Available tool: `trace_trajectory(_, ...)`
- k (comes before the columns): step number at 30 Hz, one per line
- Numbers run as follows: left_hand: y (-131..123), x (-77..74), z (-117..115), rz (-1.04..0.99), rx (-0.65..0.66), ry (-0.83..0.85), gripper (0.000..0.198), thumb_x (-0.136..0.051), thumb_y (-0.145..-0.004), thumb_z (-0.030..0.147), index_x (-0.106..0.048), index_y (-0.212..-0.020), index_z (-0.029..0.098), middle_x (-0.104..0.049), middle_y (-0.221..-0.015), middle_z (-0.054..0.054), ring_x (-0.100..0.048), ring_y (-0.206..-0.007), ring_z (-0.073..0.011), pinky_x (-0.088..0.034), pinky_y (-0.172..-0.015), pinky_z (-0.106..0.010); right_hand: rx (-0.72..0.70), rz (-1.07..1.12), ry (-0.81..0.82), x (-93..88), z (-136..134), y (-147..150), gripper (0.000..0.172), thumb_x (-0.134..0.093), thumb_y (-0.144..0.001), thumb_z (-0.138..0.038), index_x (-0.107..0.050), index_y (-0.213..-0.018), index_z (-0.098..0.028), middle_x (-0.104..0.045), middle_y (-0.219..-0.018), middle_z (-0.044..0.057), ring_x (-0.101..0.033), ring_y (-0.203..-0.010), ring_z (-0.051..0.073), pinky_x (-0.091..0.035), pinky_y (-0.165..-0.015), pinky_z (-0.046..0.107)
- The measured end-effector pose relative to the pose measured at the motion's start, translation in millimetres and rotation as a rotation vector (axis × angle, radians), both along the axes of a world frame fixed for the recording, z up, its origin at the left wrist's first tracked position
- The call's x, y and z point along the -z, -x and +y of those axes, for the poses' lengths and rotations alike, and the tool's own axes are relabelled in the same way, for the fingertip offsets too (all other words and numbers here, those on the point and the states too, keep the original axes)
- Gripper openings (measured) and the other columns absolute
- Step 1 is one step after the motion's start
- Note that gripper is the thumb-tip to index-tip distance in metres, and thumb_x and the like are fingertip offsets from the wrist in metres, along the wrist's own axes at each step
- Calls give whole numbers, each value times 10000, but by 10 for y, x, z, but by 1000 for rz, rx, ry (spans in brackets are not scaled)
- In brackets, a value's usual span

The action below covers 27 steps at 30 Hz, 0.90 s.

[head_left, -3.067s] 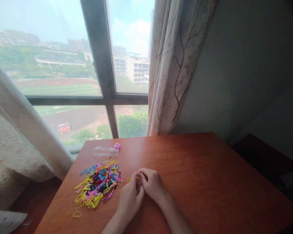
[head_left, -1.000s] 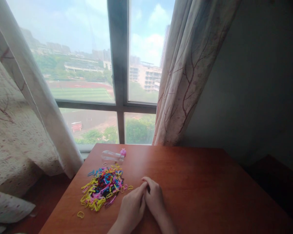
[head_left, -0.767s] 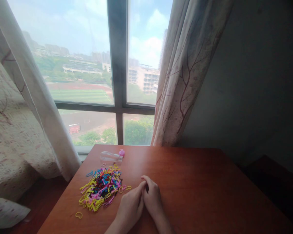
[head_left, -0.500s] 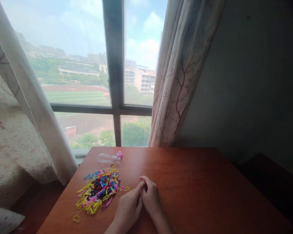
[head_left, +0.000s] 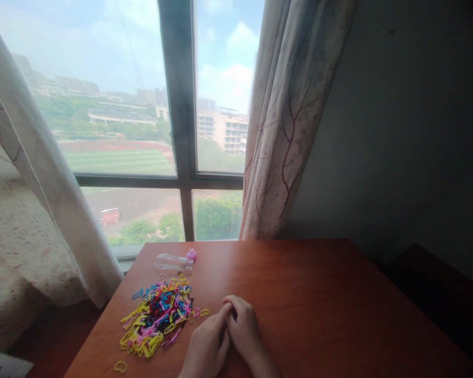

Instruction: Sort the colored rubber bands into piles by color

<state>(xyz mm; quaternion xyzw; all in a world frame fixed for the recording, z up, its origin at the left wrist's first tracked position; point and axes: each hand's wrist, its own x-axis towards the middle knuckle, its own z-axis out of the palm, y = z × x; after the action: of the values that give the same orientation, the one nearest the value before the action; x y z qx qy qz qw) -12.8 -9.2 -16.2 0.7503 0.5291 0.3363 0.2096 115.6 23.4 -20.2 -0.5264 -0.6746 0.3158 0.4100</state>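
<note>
My left hand [head_left: 208, 341] and my right hand [head_left: 243, 325] rest together near the table's front, fingers curled and pressed against each other. Both look closed, and no object shows in either one; their undersides are hidden. Left of them lies a loose heap of small elastic bands [head_left: 165, 310] in yellow, pink, blue, black and other colours. A yellow band [head_left: 204, 312] lies apart just beyond my left hand, and another yellow band [head_left: 120, 366] sits near the table's left edge. Behind the heap a clear plastic bottle [head_left: 169, 262] lies on its side, with a pink top [head_left: 191, 255] at its right end.
The brown wooden table [head_left: 319, 304] stretches to the right of my hands. Its far edge meets a window [head_left: 216, 210], with a curtain [head_left: 276, 157] on the right and another curtain [head_left: 59, 210] on the left. A dark wall [head_left: 386, 131] stands at the right.
The view has shifted slightly, so the table's things and my hands sit a little lower in the picture. My hands stay clasped, and the bands and bottle lie as before.
</note>
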Motion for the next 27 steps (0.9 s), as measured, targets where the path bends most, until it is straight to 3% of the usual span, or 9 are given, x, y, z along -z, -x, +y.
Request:
trace_trajectory(8,-1,-56,-12,-29,-8,-32,459,-486,-804,114,-617,-1227,235,-761,-1053,-58,-729,-928,-192,-565,-783,-245,-4,-22,-15,-33,-21,6,289,-474,-829,-140,-734,-937,-204,-737,-904,66,-693,-851,217,-509,-804,289)
trace_trajectory(27,19,29,-2,-18,-1,-66,467,-492,-799,107,-617,-1231,237,-761,-1073,-55,-731,-952,-184,-565,-806,-223,-24,-16,-14,-33,-41,-2,287,-472,-831,-114,-714,-946,-218,-729,-907,51,-689,-858,213,-502,-789,274)
